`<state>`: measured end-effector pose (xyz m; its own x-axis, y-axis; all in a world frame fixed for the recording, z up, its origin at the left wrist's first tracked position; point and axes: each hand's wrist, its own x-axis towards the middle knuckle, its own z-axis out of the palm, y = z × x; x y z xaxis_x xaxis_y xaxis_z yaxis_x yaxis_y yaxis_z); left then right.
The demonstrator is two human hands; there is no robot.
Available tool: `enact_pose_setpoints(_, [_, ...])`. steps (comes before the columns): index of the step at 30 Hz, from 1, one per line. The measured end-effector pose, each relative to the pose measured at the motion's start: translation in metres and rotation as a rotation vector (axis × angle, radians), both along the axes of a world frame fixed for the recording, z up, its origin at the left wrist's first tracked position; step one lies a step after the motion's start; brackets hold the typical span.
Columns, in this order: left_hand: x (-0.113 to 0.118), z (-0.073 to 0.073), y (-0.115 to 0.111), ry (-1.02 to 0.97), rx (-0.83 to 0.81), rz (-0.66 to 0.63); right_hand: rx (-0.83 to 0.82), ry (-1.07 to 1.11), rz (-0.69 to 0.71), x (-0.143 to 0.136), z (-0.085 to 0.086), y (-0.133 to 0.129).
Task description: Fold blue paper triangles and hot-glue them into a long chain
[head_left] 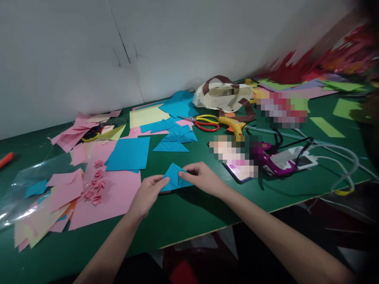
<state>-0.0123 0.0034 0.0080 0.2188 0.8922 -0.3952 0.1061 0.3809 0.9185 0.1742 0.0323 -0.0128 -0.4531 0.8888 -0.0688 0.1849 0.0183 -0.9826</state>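
The left hand [149, 191] and right hand [204, 179] pinch opposite sides of a creased blue paper [173, 173], matte and pointed at its far tip, held between them at the smooth green table [168, 221]. Beyond the hands lie crisp folded triangles [171, 147]; left of them, pink card [118, 199] bearing curled paper roses [98, 184]; right, a glossy phone [235, 169]

Your fingers [163, 182] cover parts of the folded blue paper [172, 174]. Pixelation masks part of the phone [236, 167]; the left edge crops an orange object [6, 160].
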Motion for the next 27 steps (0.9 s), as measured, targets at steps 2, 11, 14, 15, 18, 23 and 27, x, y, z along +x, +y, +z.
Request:
enact_pose_setpoints(2, [0.001,-0.001,-0.002,0.074,0.026,0.013,0.025,-0.029,-0.030,-0.002,0.001,-0.003])
enact_pose_setpoints(11, [0.002,-0.006,-0.003,0.106,0.111,0.070,0.052,-0.002,-0.110,-0.009,-0.001,-0.009])
enact_pose_setpoints(14, [0.003,-0.006,-0.002,0.143,0.098,0.041,0.055,0.010,-0.095,-0.007,-0.003,-0.006])
enact_pose_setpoints(15, [0.003,-0.005,-0.002,0.159,0.103,0.037,0.071,-0.002,-0.088,-0.005,-0.003,-0.005])
enact_pose_setpoints(18, [0.003,-0.006,-0.005,0.289,0.172,0.038,0.131,-0.064,-0.071,-0.001,-0.003,-0.002])
enact_pose_setpoints(23, [0.001,-0.014,-0.010,0.843,0.671,0.000,0.378,-0.213,-0.188,0.004,-0.007,0.000])
enact_pose_setpoints(27, [-0.003,-0.021,-0.008,0.895,0.983,-0.108,0.615,-0.284,-0.156,0.005,-0.012,0.000])
